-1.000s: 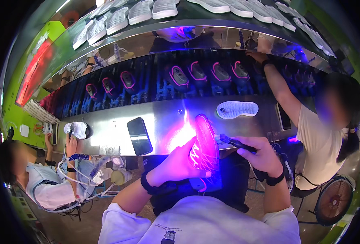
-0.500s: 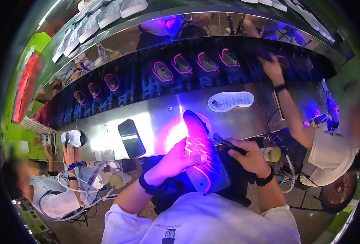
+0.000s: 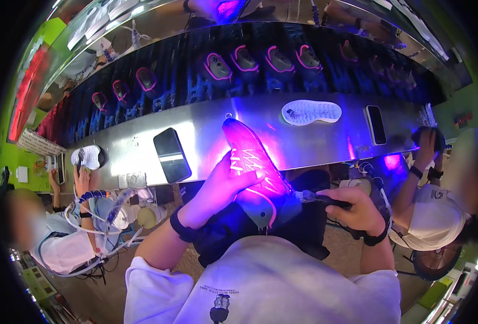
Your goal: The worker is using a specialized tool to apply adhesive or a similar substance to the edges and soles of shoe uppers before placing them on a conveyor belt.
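Note:
A shoe upper [image 3: 252, 156], lit pink and violet, is tilted over the near edge of the metal table with its toe pointing away from me. My left hand [image 3: 214, 186] grips it across the laces, the thumb lying on top. A pink cord curves over its heel end. In my right hand [image 3: 360, 210] is a dark-handled brush [image 3: 332, 201], its head against or very close to the lower right side of the upper near the heel. The exact contact is hard to see. A white shoe sole [image 3: 311, 112] lies on the table beyond.
A dark phone [image 3: 171, 155] lies left on the metal table [image 3: 206, 121], another phone [image 3: 375, 125] right. Behind runs a dark conveyor [image 3: 182, 81] with several pink-corded shoe uppers. Co-workers sit at both sides; the right one's hand [image 3: 427, 146] holds a dark shoe. A jar [image 3: 151, 215] stands left.
The brush has moved back along the upper's right side toward the heel. The right co-worker's arm has drawn back from the conveyor to a dark shoe. The whole view has shifted slightly.

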Motion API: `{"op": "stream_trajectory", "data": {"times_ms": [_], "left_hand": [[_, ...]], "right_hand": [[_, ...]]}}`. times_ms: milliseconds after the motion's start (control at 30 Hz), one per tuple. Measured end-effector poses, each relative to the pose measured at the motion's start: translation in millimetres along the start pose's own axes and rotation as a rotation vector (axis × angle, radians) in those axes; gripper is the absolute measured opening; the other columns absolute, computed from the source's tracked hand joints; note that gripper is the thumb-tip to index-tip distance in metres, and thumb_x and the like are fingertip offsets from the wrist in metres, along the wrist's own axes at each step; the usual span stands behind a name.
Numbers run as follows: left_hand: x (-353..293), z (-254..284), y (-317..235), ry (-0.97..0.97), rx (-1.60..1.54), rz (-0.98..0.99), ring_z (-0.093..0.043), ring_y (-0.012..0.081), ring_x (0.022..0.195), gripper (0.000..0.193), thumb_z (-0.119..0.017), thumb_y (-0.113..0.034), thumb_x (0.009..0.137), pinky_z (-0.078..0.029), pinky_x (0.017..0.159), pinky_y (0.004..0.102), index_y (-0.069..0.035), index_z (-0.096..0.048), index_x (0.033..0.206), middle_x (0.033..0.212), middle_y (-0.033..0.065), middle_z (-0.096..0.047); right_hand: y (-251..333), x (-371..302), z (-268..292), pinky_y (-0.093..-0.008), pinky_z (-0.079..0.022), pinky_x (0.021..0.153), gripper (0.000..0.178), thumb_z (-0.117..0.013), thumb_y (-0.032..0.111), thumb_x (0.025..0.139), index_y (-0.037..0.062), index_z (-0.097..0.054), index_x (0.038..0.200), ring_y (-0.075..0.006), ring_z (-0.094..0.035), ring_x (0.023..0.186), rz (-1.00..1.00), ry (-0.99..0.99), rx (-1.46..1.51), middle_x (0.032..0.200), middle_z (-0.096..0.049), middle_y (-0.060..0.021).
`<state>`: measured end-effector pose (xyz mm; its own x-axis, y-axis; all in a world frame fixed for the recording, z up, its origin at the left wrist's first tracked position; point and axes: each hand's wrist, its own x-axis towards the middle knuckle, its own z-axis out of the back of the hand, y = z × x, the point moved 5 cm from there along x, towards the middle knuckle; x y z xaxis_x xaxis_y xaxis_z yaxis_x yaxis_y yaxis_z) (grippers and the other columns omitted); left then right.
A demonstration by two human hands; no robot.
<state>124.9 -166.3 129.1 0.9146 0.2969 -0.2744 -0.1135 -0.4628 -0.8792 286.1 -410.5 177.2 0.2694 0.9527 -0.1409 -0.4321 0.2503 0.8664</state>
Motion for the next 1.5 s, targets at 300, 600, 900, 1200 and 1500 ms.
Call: {"op": "stream_trajectory", "data": {"times_ms": [300,600,900,1200,1500], "left_hand": [[1,-8,1,-0.111,-0.103,0.040,-0.067,0.0235,0.116,0.065,-0.072,-0.019,0.096,-0.057,0.098,0.0380,0.001,-0.039,0.149,0.129,0.0137,-0.063],[5,-21,16,0.002,-0.416,0.230,-0.071,0.0231,0.111,0.046,-0.059,-0.032,0.105,-0.061,0.094,0.0388,-0.002,-0.050,0.139,0.124,0.0133,-0.068],[3,-38,36,0.089,-0.716,0.306,-0.069,0.0345,0.109,0.057,-0.048,-0.041,0.108,-0.062,0.094,0.0417,-0.003,-0.040,0.150,0.135,0.0207,-0.060],[-2,-50,69,0.375,-1.342,0.581,-0.066,0.0487,0.106,0.074,-0.054,-0.051,0.103,-0.068,0.069,0.0383,-0.001,-0.034,0.155,0.135,0.0344,-0.053],[-2,-58,77,0.427,-1.522,0.591,-0.066,0.0437,0.101,0.077,-0.056,-0.054,0.101,-0.066,0.068,0.0338,-0.001,-0.036,0.153,0.128,0.0417,-0.050]], "right_hand": [[-2,-2,12,-0.0309,-0.041,0.057,0.042,-0.080,0.004,0.082,0.0090,-0.075,0.123,-0.0175,-0.053,0.061,0.099,-0.184,-0.149,0.070,-0.058,-0.0072],[23,15,42,-0.0305,-0.040,0.053,0.046,-0.082,0.001,0.075,0.0087,-0.076,0.120,-0.0169,-0.053,0.054,0.282,-0.287,-0.303,0.070,-0.061,-0.0060],[32,24,57,-0.0296,-0.041,0.052,0.046,-0.082,-0.002,0.074,0.0075,-0.077,0.118,-0.0168,-0.054,0.055,0.323,-0.284,-0.298,0.071,-0.063,-0.0070],[28,48,51,-0.0291,-0.040,0.052,0.045,-0.080,-0.002,0.078,0.0084,-0.075,0.121,-0.0150,-0.052,0.055,0.395,-0.278,-0.272,0.072,-0.062,-0.0054],[6,57,36,-0.0288,-0.042,0.054,0.044,-0.079,-0.001,0.077,0.0066,-0.075,0.120,-0.0154,-0.053,0.057,0.416,-0.271,-0.175,0.075,-0.063,-0.0063]]}}
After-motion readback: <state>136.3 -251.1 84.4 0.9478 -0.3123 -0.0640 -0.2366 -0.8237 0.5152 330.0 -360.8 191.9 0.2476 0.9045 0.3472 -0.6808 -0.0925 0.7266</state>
